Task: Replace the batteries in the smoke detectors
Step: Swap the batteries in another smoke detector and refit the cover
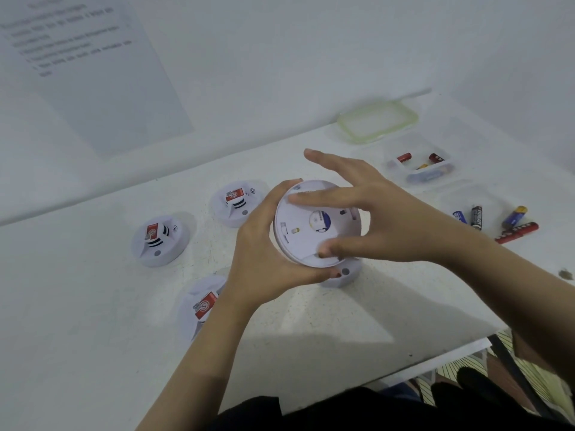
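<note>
Stretching across the view, the white table is carrying three idle detectors at the left, each lying face up. A further one is peeking out just below the hands. Above the table's middle the smoke detector in work is being held off the surface, tilted so its flat round back is facing the camera. The left hand is cupping it from the left, its digits curling round the rim. The right hand is lying over it from the right, its fingers spread and nearly straight: one is resting across the upper back, the thumb is pressing near the lower edge, and the forefinger is standing clear. So the back plate is sitting directly under the right fingers, and I am judging a twist to open it as the step in hand. The loose batteries are lying well apart to the right, nearer the right hand, beside a clear tray holding more.
</note>
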Demonstrator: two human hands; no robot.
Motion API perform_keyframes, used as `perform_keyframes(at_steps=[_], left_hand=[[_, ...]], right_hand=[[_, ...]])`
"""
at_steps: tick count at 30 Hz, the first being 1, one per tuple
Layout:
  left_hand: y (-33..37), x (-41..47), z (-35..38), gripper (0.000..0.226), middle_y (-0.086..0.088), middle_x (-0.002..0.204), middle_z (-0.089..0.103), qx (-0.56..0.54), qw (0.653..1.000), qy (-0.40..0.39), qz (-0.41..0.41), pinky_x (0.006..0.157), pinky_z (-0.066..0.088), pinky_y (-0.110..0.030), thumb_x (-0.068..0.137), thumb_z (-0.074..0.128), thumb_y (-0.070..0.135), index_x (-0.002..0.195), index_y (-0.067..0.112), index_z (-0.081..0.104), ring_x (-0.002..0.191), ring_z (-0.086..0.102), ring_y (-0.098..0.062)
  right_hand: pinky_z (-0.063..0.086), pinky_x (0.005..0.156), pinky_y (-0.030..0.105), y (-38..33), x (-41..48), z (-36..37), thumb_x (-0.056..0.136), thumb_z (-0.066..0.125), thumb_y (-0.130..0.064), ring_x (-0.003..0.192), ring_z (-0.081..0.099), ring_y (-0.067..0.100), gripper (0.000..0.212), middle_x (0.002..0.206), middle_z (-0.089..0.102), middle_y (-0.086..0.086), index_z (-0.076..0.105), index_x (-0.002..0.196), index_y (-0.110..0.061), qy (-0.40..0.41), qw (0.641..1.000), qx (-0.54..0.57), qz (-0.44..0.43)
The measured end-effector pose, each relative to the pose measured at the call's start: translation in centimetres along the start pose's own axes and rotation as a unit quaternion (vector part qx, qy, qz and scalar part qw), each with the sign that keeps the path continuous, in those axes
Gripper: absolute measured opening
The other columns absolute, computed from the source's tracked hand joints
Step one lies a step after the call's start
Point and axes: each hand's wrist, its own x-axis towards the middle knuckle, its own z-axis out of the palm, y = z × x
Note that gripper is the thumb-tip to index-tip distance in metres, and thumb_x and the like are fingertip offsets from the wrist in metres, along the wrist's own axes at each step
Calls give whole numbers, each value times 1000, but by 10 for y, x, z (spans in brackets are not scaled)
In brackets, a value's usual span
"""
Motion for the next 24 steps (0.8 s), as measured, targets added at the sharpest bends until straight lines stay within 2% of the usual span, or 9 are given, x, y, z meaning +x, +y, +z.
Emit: perform_keyframes(at_steps=[3,5,9,14,18,24], left_hand=[[0,-2,-3,97,34,116,57,-6,1000,1,3,86,43,-5,44,96,27,128,26,47,112,56,6],[0,-2,-4,96,33,116,57,-9,1000,-4,8,85,43,-5,44,95,23,128,23,48,111,57,6],[-1,-2,-6,100,39,117,54,-12,1000,-8,11,87,42,-4,42,97,19,128,22,47,113,54,10],[-2,-2,-9,102,35,124,53,-29,999,-5,14,92,43,-8,44,95,27,133,17,46,118,54,3],[-2,-2,-12,100,21,127,57,-47,999,-2,14,92,46,-12,45,94,20,134,11,48,118,57,-3],[5,-1,-14,89,28,116,60,-69,997,-15,19,88,46,-10,47,92,13,124,26,49,112,59,-2]], right_hand=[[17,108,21,2,0,0,68,70,-50,141,13,3,65,156,15,-13,45,127,-55,-27,999,33,26],[24,108,22,4,-1,1,68,71,-52,141,15,0,67,155,20,-13,44,129,-56,-32,998,54,24],[30,107,16,3,-4,-2,66,77,-45,138,22,-4,72,148,34,-10,48,132,-41,5,998,69,3],[37,108,29,3,-5,-8,70,72,-48,136,33,2,56,143,44,-8,59,123,-37,41,996,75,-19],[40,101,20,3,-4,-3,71,74,-38,129,43,3,53,135,53,-7,63,121,-26,28,989,141,-23],[46,83,13,4,-3,-1,69,73,-40,120,50,6,55,129,55,-12,62,121,-29,18,985,171,-6]])
